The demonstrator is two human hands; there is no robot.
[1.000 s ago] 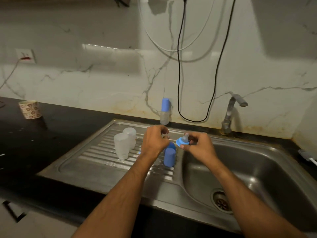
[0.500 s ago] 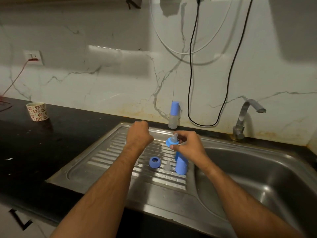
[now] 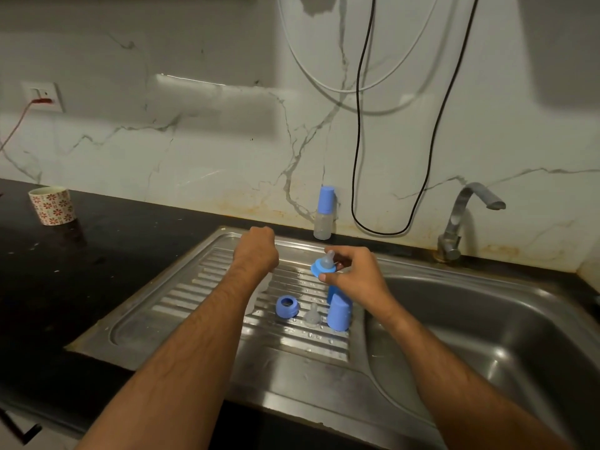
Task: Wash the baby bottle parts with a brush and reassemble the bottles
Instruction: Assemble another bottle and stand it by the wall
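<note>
Head view: both hands over the wet drainboard (image 3: 181,306) of a steel sink.

The right hand (image 3: 357,274) pinches a blue collar with its clear teat (image 3: 323,265) fitted, held above the ribs. The left hand (image 3: 256,251) is curled knuckles-up over the drainboard (whether it holds anything I cannot tell). Below lie a loose blue ring (image 3: 287,306), a clear teat (image 3: 312,315) and a blue cap (image 3: 339,315); an assembled bottle (image 3: 324,212) stands at the wall.
</note>
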